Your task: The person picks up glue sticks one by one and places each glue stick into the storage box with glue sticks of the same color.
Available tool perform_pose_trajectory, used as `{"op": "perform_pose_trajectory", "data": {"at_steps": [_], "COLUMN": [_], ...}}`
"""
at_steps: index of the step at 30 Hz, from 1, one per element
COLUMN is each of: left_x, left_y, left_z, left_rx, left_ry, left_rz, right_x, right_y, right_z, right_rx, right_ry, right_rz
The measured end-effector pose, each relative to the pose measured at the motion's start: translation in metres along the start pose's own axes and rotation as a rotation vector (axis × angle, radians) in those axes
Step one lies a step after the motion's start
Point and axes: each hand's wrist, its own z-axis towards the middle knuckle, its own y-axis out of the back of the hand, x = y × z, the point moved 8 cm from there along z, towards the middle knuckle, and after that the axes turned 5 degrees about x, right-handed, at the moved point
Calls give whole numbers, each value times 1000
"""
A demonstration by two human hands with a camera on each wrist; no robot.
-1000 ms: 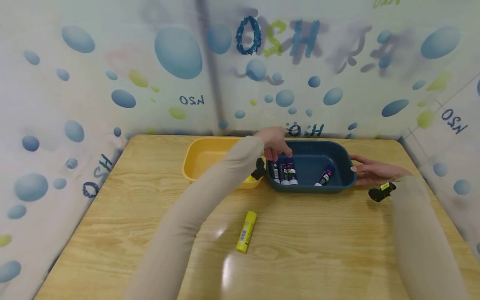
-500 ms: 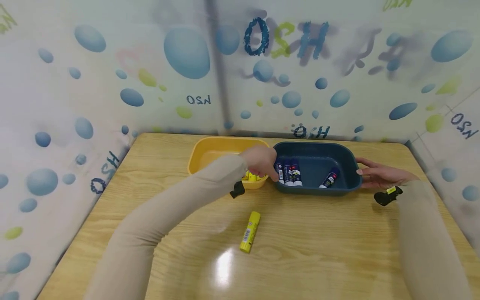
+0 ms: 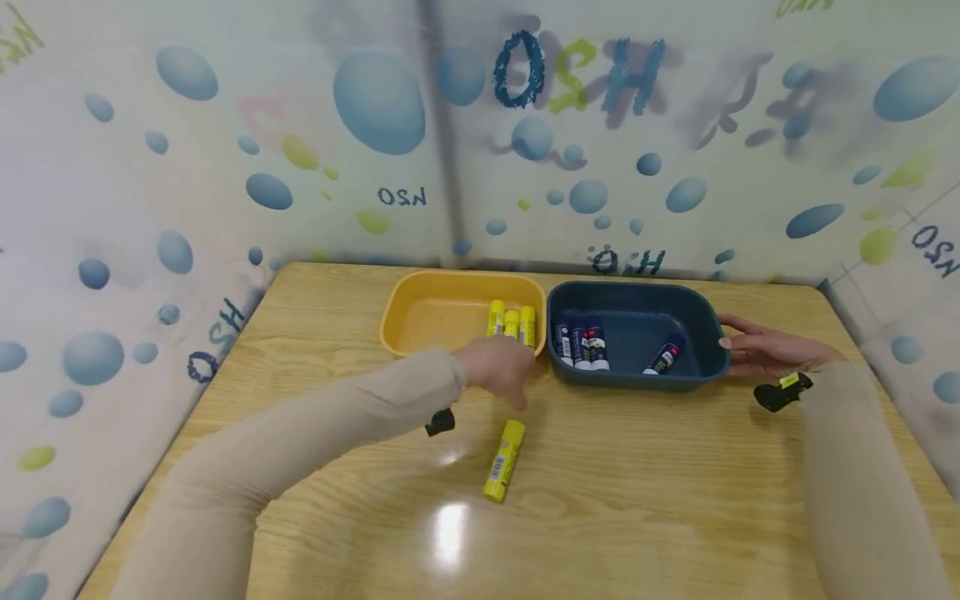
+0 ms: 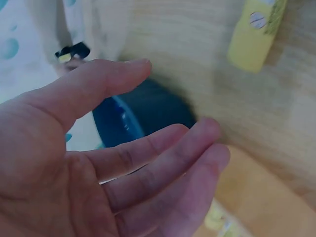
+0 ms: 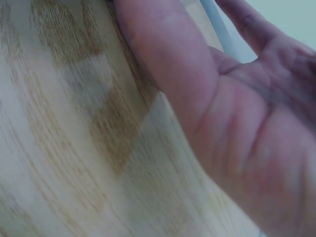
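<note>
My left hand hangs in the air over the front edge of the yellow bin, fingers loosely bent and nothing in them, as the left wrist view confirms. Just nearer than its fingertips, a yellow glue stick lies alone on the wooden table; the left wrist view shows one end of this glue stick. At the right end of the dark blue bin, my right hand rests with extended fingers against the outer wall. In the right wrist view its fingertips are mostly out of frame.
Three yellow glue sticks stand together in the yellow bin's right end. Inside the blue bin, dark blue glue sticks lean side by side at the left, and another blue glue stick lies tilted at the right. A patterned wall rises behind.
My left hand has moved from over the blue bin's left end, leftward and toward me, uncovering the yellow glue sticks. The right hand stays at the blue bin's end.
</note>
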Motion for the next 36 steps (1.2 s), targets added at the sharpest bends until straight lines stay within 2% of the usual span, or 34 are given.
{"op": "perform_pose_trajectory", "data": {"at_steps": [3,7,13,19,22,29,36], "left_x": [0,1,4,8,9,8,7], "left_y": [-10,-28,-53,-70,-78,-86,-95], "left_z": [-2,-3,-5,-4,-2,1,2], "left_rx": [11,21,32,116,146,127,129], "left_ry": [-1,8,19,74,101,150,140], "left_rz": [8,-8,-95,-188,-178,-129,-97], "right_x": [1,1,3,4,4,2,2], "right_y": [-1,-3,-1,-1,-3,-2,-1], "right_z": [0,0,-1,-2,-2,-3,-1], "right_rx": [-9,19,27,23,32,38,7], "right_ry": [-2,1,13,17,21,25,15], "right_rz": [-7,-3,8,19,19,34,-4]}}
